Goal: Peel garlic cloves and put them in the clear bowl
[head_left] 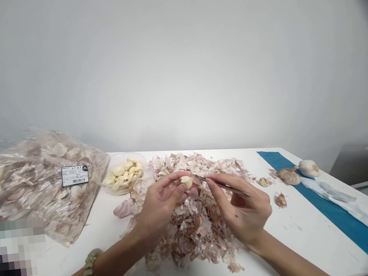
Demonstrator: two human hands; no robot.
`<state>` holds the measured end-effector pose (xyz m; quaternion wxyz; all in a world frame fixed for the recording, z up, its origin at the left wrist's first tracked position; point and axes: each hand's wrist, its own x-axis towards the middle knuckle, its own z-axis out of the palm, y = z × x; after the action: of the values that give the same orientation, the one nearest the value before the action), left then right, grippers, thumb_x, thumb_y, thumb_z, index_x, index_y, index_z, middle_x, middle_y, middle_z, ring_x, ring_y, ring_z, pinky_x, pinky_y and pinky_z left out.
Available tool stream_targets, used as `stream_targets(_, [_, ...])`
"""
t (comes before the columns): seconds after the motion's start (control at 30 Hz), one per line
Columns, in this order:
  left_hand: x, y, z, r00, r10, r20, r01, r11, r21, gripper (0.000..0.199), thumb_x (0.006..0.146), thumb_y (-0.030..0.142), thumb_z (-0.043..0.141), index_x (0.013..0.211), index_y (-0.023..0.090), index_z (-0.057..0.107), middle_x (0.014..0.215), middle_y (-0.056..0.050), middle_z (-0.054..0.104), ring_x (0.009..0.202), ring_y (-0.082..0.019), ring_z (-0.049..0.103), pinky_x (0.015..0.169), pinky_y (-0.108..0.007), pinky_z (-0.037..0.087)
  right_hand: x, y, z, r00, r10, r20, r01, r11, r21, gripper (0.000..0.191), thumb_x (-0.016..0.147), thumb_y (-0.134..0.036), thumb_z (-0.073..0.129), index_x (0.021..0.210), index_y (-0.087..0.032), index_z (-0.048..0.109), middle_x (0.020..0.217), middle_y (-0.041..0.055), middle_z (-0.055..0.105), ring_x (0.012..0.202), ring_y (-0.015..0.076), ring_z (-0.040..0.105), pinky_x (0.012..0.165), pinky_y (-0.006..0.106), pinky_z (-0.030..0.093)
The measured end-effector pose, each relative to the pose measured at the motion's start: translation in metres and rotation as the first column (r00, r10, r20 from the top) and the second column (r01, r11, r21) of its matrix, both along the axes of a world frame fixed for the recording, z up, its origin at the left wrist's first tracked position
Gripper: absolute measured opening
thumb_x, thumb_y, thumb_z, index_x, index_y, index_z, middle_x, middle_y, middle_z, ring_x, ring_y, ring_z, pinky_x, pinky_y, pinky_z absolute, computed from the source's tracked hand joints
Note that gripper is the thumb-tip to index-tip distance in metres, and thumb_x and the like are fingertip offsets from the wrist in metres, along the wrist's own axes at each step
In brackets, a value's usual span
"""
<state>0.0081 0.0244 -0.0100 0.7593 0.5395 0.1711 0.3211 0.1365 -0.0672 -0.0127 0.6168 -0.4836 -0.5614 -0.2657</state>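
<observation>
Between the thumb and fingers of my left hand (161,204) is a garlic clove (186,182), its pale flesh partly bare. My right hand (241,206) grips a thin metal knife (228,188) like a pen, its tip close to the clove; whether it touches I cannot tell. Both hands are over a large heap of garlic skins (199,242) on the white table. Left of the heap, a clear round bowl (133,156) holds several peeled cloves (121,174).
A clear bag (39,181) full of skins, with a price label (75,175), fills the left side. At right lie a garlic bulb (308,168), a partly broken bulb (289,176), a loose clove (280,199), a blue strip (339,213) and a crumpled white plastic piece (339,198).
</observation>
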Motion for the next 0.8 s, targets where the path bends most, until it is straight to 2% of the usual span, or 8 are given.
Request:
stream_targets(0.13, [-0.0005,-0.0030,0.0029,1.000,-0.005,-0.011,0.004,0.999,-0.033,0.030,0.078,0.031,0.067,0.105,0.020,0.063,0.092,-0.004,0.074,0.091,-0.017,0.068,0.091,-0.029,0.049,-0.0005,-0.0001,-0.0003,0.999,0.034,-0.018,-0.034,0.999,-0.010,0.037,0.070,0.002,0.066,0.099,-0.021,0.066,0.081,0.0009,0.071,0.069,0.0135,0.067,0.055,0.025,0.054])
stream_targets(0.3, [-0.0016,-0.0045,0.0047,0.998,0.029,-0.052,-0.029,0.999,-0.014,0.035,0.075,0.030,0.071,0.107,0.019,0.062,0.089,-0.004,0.074,0.091,-0.018,0.068,0.088,-0.030,0.051,-0.0006,-0.0010,-0.0013,0.998,0.068,-0.014,-0.068,0.998,-0.010,0.038,0.070,0.003,0.064,0.099,-0.021,0.066,0.079,0.0009,0.071,0.068,0.0140,0.066,0.054,0.026,0.053])
stream_targets(0.4, [-0.0021,-0.0027,0.0032,0.998,0.036,-0.056,-0.036,0.999,-0.004,0.034,0.078,0.031,0.067,0.110,0.020,0.061,0.095,-0.004,0.073,0.091,-0.017,0.068,0.088,-0.030,0.052,-0.0005,-0.0019,-0.0021,0.997,0.069,-0.021,-0.069,0.998,-0.008,0.038,0.069,0.004,0.064,0.098,-0.021,0.066,0.080,0.0014,0.071,0.069,0.0143,0.066,0.055,0.027,0.053])
stream_targets(0.5, [-0.0025,-0.0030,0.0040,0.995,0.044,-0.084,-0.042,0.999,0.024,0.035,0.079,0.032,0.065,0.112,0.021,0.060,0.102,-0.005,0.072,0.089,-0.017,0.069,0.083,-0.028,0.055,-0.0005,-0.0021,-0.0022,0.997,0.073,-0.025,-0.073,0.997,-0.013,0.039,0.069,0.005,0.064,0.099,-0.020,0.066,0.081,0.0019,0.071,0.069,0.0144,0.066,0.055,0.027,0.053])
stream_targets(0.67, [-0.0032,-0.0073,0.0098,0.986,0.095,-0.136,-0.080,0.990,0.112,0.037,0.076,0.033,0.069,0.109,0.017,0.062,0.084,-0.005,0.075,0.084,-0.019,0.070,0.079,-0.029,0.056,-0.0007,-0.0017,-0.0016,0.997,0.076,-0.008,-0.076,0.997,-0.016,0.040,0.069,0.006,0.064,0.099,-0.020,0.066,0.080,0.0021,0.071,0.069,0.0141,0.066,0.055,0.026,0.053])
stream_targets(0.8, [-0.0035,-0.0057,0.0075,0.983,0.114,-0.146,-0.083,0.976,0.201,0.034,0.075,0.032,0.069,0.106,0.020,0.064,0.103,-0.005,0.072,0.090,-0.020,0.069,0.083,-0.031,0.055,-0.0005,-0.0024,-0.0017,0.997,0.078,-0.006,-0.078,0.997,-0.010,0.040,0.069,0.006,0.063,0.099,-0.020,0.066,0.080,0.0019,0.071,0.069,0.0141,0.066,0.055,0.026,0.053])
